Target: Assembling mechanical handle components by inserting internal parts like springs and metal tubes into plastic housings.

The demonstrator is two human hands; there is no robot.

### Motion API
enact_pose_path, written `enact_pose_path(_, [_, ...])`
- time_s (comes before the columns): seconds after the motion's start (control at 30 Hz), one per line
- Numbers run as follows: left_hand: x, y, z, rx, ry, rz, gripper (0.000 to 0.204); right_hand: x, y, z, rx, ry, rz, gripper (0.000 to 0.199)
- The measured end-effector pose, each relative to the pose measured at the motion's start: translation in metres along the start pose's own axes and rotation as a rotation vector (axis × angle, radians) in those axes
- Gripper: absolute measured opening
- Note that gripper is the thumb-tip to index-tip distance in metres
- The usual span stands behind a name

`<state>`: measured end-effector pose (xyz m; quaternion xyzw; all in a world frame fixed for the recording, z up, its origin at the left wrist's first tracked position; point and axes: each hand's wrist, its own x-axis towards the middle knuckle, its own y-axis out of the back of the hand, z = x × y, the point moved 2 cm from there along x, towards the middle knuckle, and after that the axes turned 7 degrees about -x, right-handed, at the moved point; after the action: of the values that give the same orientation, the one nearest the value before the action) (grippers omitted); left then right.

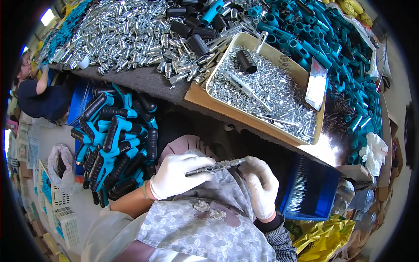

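Observation:
Above my lap, my left hand in a white glove is closed around a slim metal shaft, which looks to have a spring round its middle. It lies nearly level, its right end slightly higher. The fingers of my right hand, also in a white glove, pinch that right end. Beyond my hands, on the bench, a cream tray is full of small shiny metal pieces. On those pieces rest a black ribbed sleeve and a longer metal shaft.
Loose metal parts cover the bench's far left; teal tubes pile at the right. Black-and-teal handles are heaped at my left. A blue bin with thin metal rods stands at my right. Another person works at far left.

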<state>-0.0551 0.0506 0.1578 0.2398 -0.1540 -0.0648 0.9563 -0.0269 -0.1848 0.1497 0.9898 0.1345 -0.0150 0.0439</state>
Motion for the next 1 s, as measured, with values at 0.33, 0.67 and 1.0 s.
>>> enact_pose_path(0.33, [0.0,-0.005,0.0,0.161,-0.098,0.001,0.027,-0.004,-0.013,0.008,-0.175,-0.013,-0.18,0.036])
enact_pose_path(0.67, [0.003,-0.004,-0.002,0.35,-0.288,-0.099,0.024,0.013,0.007,-0.015,-0.153,-0.321,-0.409,0.036])
enact_pose_path(1.0, [0.006,0.005,0.001,0.031,-0.069,0.046,0.026,0.079,0.104,-0.062,-0.932,0.398,0.103,0.016])
